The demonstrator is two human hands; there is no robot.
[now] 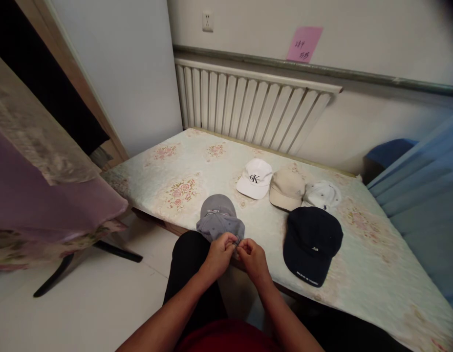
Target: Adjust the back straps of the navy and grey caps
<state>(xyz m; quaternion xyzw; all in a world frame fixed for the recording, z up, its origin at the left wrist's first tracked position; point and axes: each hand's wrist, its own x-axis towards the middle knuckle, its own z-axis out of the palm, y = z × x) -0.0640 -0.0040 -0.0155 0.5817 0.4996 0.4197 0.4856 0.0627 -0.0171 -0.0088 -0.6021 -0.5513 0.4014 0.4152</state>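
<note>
The gray baseball cap (222, 226) lies at the near edge of the floral cloth (211, 171), its back pinched between the fingertips of left hand (222, 252) and right hand (253, 259) (probably at the strap). It looks light, soft-crowned; the stiffer brim (218, 201) should offer firmer hold.

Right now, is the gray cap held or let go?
Held: the left hand and right hand, close together, pinch the gray cap at its near end.

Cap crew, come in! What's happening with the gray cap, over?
Left grip, right grip: pinching near edge of gray cap. Brim pointing forward. Navy cap off to the right, not blocking. Over.
</note>
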